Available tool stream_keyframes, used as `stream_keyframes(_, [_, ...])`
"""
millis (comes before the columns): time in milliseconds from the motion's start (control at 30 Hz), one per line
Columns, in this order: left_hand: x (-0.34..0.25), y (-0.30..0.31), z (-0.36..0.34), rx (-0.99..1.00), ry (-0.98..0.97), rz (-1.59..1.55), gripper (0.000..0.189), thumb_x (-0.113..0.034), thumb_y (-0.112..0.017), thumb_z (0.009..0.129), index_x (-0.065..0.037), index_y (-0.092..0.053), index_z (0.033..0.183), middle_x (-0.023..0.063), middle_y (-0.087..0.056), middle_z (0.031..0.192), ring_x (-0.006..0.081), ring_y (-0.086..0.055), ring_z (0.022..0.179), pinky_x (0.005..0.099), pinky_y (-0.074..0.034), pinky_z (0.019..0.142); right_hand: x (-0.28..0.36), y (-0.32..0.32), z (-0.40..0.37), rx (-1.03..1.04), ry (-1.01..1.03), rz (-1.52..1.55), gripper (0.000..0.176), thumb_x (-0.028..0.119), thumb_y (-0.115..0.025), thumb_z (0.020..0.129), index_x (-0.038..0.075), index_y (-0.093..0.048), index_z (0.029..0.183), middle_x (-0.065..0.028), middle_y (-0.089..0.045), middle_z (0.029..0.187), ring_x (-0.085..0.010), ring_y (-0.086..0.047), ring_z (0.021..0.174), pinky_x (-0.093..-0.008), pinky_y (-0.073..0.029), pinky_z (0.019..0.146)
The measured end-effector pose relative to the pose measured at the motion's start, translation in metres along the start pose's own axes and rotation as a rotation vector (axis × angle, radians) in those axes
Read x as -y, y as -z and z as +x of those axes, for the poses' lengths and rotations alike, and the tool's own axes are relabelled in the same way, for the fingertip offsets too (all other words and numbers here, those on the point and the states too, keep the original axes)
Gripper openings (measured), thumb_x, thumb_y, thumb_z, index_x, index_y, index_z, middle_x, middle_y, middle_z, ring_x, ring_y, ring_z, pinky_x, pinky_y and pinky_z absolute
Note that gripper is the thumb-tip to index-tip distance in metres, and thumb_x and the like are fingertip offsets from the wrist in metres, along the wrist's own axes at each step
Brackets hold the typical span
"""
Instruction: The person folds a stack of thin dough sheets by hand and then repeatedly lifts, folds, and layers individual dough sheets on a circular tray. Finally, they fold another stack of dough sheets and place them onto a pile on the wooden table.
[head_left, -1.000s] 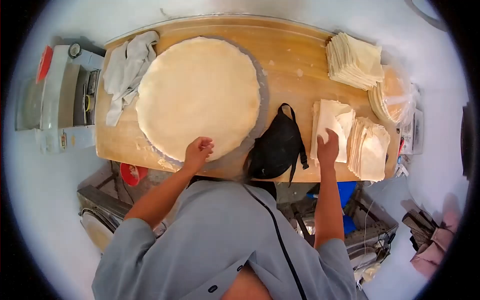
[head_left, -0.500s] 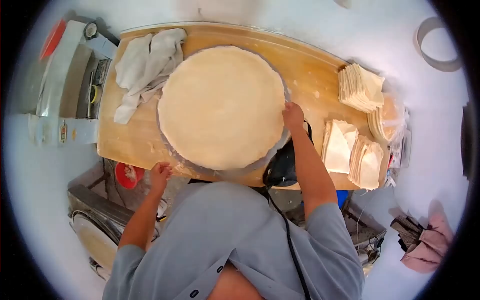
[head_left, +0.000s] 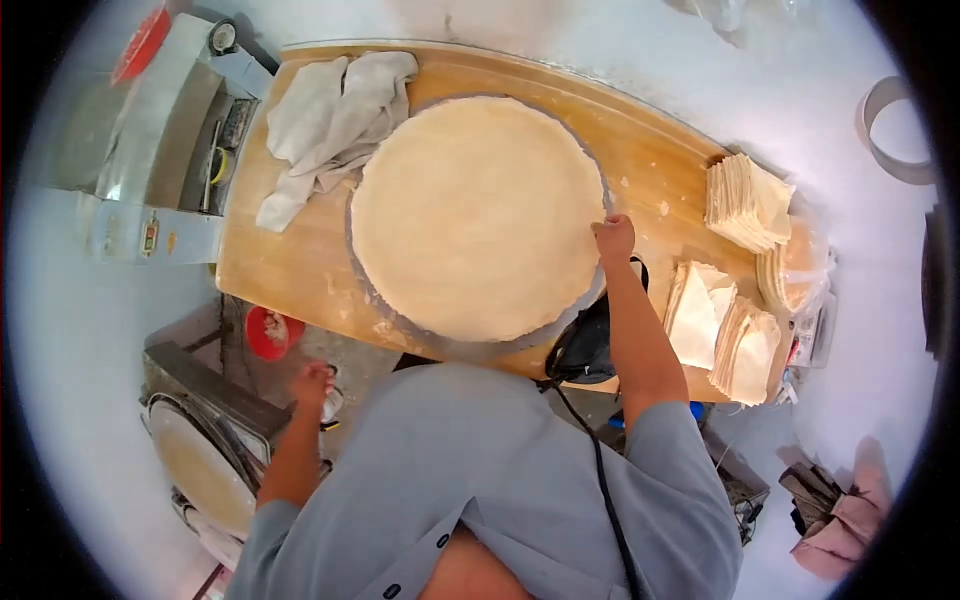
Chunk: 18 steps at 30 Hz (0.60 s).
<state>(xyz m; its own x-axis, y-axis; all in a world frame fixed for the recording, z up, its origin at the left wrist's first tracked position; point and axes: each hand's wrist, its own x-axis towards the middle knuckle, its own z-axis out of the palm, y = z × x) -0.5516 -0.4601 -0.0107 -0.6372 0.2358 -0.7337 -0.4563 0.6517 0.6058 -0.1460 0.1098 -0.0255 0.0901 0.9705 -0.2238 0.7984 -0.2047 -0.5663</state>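
Observation:
A large round sheet of pale dough [head_left: 480, 215] lies flat over a round grey base [head_left: 358, 262], whose rim shows along its edge. At the right side of this rim, my right hand [head_left: 614, 238] has its fingers closed on the grey base; their undersides are hidden. My left hand [head_left: 312, 383] hangs off the table's front edge, a little blurred, with its fingers curled in and nothing visible in them. A black bag-like item [head_left: 583, 345] with a cord sits below my right forearm.
The wooden table [head_left: 270, 265] carries a grey cloth [head_left: 335, 125] at back left and stacks of folded pale sheets [head_left: 745, 203] at right. A red bowl [head_left: 272, 345] stands below the table edge. A machine [head_left: 165, 150] borders the left.
My left hand has drawn back from the table's front edge, down and slightly left. My right hand stays at the rim. The whole view has shifted and turned a little.

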Motion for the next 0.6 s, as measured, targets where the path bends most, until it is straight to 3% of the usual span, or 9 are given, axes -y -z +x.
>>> stream_keyframes(133, [0.026, -0.024, -0.024, 0.085, -0.037, -0.047, 0.017, -0.004, -0.058, 0.093, -0.003, -0.060, 0.109, 0.0054, -0.064, 0.082, 0.0131, -0.061, 0.064, 0.0241, -0.049, 0.054, -0.003, -0.003, -0.006, 0.053, -0.139, 0.176, 0.030, 0.022, -0.072, 0.072, 0.001, -0.065, 0.093, -0.0186, -0.070, 0.092, -0.0359, -0.066, 0.088, -0.0427, -0.052, 0.078])
stream_keyframes(200, [0.033, -0.035, -0.029, 0.109, -0.074, -0.051, 0.017, -0.004, -0.058, 0.093, -0.002, -0.060, 0.109, 0.0058, -0.064, 0.083, 0.0131, -0.062, 0.065, 0.0245, -0.049, 0.053, -0.011, -0.008, -0.004, 0.174, 0.109, -0.052, 0.025, 0.021, -0.075, 0.072, 0.000, -0.061, 0.076, -0.0119, -0.067, 0.069, -0.0237, -0.064, 0.059, -0.0360, -0.050, 0.055])
stream_keyframes(333, [0.032, -0.047, -0.046, 0.110, -0.034, -0.060, 0.018, -0.003, -0.057, 0.092, -0.001, -0.060, 0.110, 0.0082, -0.066, 0.088, 0.0133, -0.063, 0.068, 0.0248, -0.050, 0.055, 0.007, -0.003, -0.020, 0.226, 0.216, -0.165, 0.022, 0.021, -0.071, 0.073, 0.002, -0.059, 0.072, -0.0116, -0.066, 0.075, -0.0271, -0.065, 0.069, -0.0395, -0.050, 0.063])
stream_keyframes(400, [0.032, -0.047, -0.050, 0.113, -0.025, -0.064, 0.019, -0.003, -0.057, 0.092, 0.000, -0.059, 0.110, 0.0088, -0.066, 0.090, 0.0135, -0.063, 0.068, 0.0247, -0.050, 0.055, 0.019, -0.004, -0.026, 0.366, 0.019, 0.357, 0.019, 0.017, -0.072, 0.075, 0.003, -0.059, 0.073, -0.0057, -0.063, 0.071, -0.0163, -0.061, 0.064, -0.0326, -0.048, 0.059])
stream_keyframes(500, [0.030, -0.044, -0.056, 0.077, -0.076, 0.001, 0.020, -0.003, -0.058, 0.091, 0.000, -0.059, 0.111, 0.0086, -0.066, 0.089, 0.0134, -0.063, 0.068, 0.0247, -0.050, 0.055, 0.053, 0.013, -0.051, 0.450, 0.019, 0.644, 0.017, 0.016, -0.072, 0.078, 0.003, -0.060, 0.076, -0.0023, -0.062, 0.072, -0.0097, -0.057, 0.062, -0.0289, -0.046, 0.056])
stream_keyframes(600, [0.026, -0.037, -0.060, 0.080, -0.102, -0.020, 0.021, -0.002, -0.056, 0.091, 0.001, -0.059, 0.111, 0.0087, -0.065, 0.088, 0.0141, -0.063, 0.068, 0.0242, -0.049, 0.055, 0.052, 0.004, -0.059, 0.465, 0.003, 0.791, 0.015, 0.014, -0.071, 0.080, 0.002, -0.062, 0.081, -0.0005, -0.063, 0.073, -0.0103, -0.056, 0.062, -0.0290, -0.046, 0.056])
